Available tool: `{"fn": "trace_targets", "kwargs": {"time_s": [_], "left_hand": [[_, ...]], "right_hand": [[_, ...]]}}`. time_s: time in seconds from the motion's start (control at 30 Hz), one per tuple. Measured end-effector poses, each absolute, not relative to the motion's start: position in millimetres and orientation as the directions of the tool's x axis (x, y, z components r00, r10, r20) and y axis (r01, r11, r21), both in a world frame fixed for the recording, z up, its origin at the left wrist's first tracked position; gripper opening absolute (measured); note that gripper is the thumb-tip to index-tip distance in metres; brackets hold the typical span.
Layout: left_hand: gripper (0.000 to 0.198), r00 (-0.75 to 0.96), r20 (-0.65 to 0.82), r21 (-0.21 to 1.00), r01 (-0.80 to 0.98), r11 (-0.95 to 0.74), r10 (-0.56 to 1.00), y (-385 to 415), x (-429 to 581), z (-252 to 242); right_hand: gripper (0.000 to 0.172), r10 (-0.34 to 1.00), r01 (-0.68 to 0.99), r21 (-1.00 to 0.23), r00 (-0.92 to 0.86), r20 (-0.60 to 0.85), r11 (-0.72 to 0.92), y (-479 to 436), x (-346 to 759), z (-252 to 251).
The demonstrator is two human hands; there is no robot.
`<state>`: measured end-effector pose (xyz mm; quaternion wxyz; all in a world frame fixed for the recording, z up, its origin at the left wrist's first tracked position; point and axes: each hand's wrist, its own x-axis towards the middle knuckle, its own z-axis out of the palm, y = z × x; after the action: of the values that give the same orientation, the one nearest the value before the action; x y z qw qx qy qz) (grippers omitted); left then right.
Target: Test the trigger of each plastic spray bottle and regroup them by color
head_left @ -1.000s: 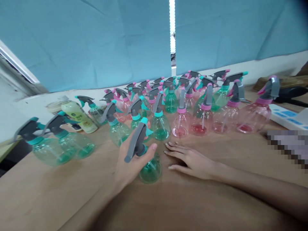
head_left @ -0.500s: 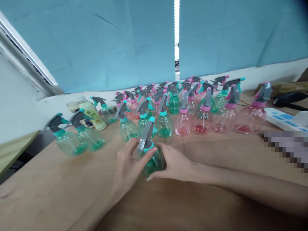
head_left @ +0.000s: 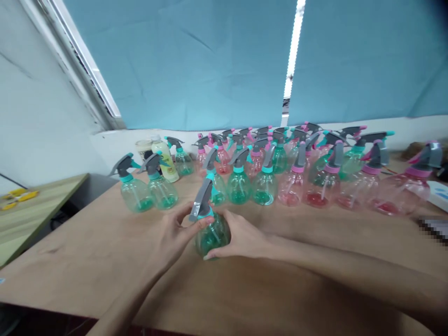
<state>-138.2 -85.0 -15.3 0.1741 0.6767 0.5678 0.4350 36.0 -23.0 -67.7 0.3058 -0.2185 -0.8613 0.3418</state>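
Observation:
A green see-through spray bottle [head_left: 212, 235] with a grey trigger head and teal collar stands on the brown table [head_left: 105, 266] in front of me. My left hand [head_left: 173, 233] pinches its collar and neck from the left. My right hand [head_left: 241, 238] cups the bottle's round body from the right, fingers curled round it. Behind it stand several more spray bottles: green ones [head_left: 238, 184] in the middle and left, pink ones [head_left: 315, 186] to the right.
Two green spray bottles [head_left: 147, 189] stand apart at the left, with a pale yellow bottle [head_left: 165, 161] behind them. A lower wooden table [head_left: 31, 210] lies at far left. Blue curtains [head_left: 196, 60] hang behind. A white item [head_left: 441, 195] sits at the right edge.
My right hand came off the table and closed round the bottle's body. My left hand stays on the neck. The view has swung left, showing the wall and side table.

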Motion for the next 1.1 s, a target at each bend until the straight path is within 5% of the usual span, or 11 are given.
{"fn": "trace_targets", "kwargs": {"time_s": [0.2, 0.37, 0.47, 0.83, 1.1], "left_hand": [[0.038, -0.119, 0.471, 0.646, 0.722, -0.250, 0.874, -70.1, -180.3, -19.8], [0.035, -0.184, 0.539, 0.585, 0.784, -0.208, 0.822, -53.2, -209.5, -16.3], [0.033, -0.216, 0.531, 0.599, 0.779, -0.182, 0.820, -40.6, -219.5, -14.4], [0.030, -0.268, 0.512, 0.641, 0.752, -0.155, 0.816, -12.9, -216.1, -6.8], [0.033, -0.244, 0.525, 0.636, 0.750, -0.185, 0.815, 5.1, -212.4, -9.2]], "right_hand": [[0.100, 0.595, 0.304, -0.604, -0.717, 0.363, 0.736, -14.2, 7.6, -53.2], [0.048, 0.667, 0.509, -0.431, -0.551, 0.502, 0.745, 0.9, 11.9, -38.9], [0.036, 0.721, 0.598, -0.415, -0.473, 0.508, 0.685, 14.8, 16.8, -34.1], [0.073, 0.792, 0.685, -0.428, -0.385, 0.473, 0.589, 35.3, -2.5, -38.4], [0.075, 0.832, 0.714, -0.448, -0.364, 0.418, 0.538, 57.3, -21.3, -40.9]]}}
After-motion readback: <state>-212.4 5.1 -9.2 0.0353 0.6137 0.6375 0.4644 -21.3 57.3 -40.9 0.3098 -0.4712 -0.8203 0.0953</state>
